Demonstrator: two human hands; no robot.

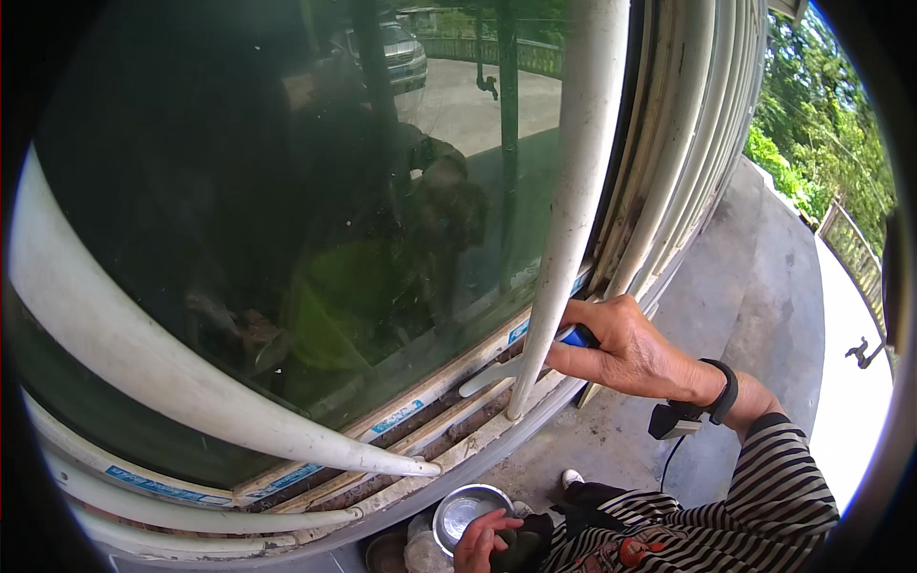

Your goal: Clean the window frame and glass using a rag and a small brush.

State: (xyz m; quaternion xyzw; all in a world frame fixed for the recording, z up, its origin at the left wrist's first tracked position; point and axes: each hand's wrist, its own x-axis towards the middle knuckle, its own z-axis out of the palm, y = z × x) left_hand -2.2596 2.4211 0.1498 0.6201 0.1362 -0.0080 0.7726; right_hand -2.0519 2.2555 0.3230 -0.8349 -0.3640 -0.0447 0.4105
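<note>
My right hand (623, 351) reaches between white window bars (580, 179), closed around the blue and black handle (579, 336) of a tool. The tool's pale flat blade (491, 377) lies over the dirty sliding-window track (451, 422), behind one bar. Dark reflective window glass (322, 215) stands above the track. At the bottom of the view is my left hand (487, 541), its fingers apart, in front of a round metal bowl (469, 512). Whether it touches the bowl cannot be told.
More white bars (215, 372) curve across the window at left and right. Blue-and-white tape strips (397, 417) run along the frame. Below lies a concrete floor (745, 286); a metal tap (863, 353) and a fence (852, 247) are at right. A dark cord (670, 462) hangs beneath my right wrist.
</note>
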